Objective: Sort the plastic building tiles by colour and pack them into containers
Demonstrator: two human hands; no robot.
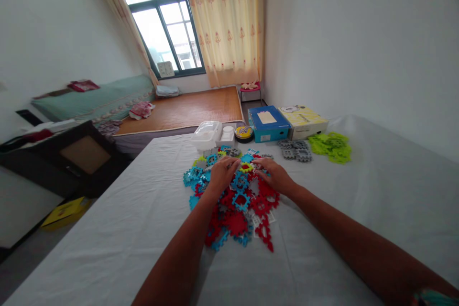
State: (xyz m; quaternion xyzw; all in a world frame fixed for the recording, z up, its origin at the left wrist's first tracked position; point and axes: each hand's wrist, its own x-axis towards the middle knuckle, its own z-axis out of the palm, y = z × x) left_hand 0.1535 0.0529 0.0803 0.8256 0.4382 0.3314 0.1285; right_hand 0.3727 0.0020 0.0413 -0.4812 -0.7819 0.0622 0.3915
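A heap of flat, notched plastic building pieces (236, 224) in red, blue, grey, white and yellow-green lies on the white-covered table. My left hand (223, 172) rests on the far part of the heap, its fingers bent toward the middle. Facing it from the right, my right hand (275, 176) has thumb and fingers apart over the pieces. A yellow-green piece with a square opening (246, 168) lies between both hands' fingertips; I cannot tell whether either one touches it. Blue frame-shaped pieces (241, 201) show just below it.
Grey pieces (294, 150) and a yellow-green pile (330, 147) lie at the right. Behind the heap stand a clear plastic container (207, 135), a white box (227, 135), a round yellow-and-black tin (244, 134), a blue box (268, 124) and a yellow box (303, 122). A wall borders the right side.
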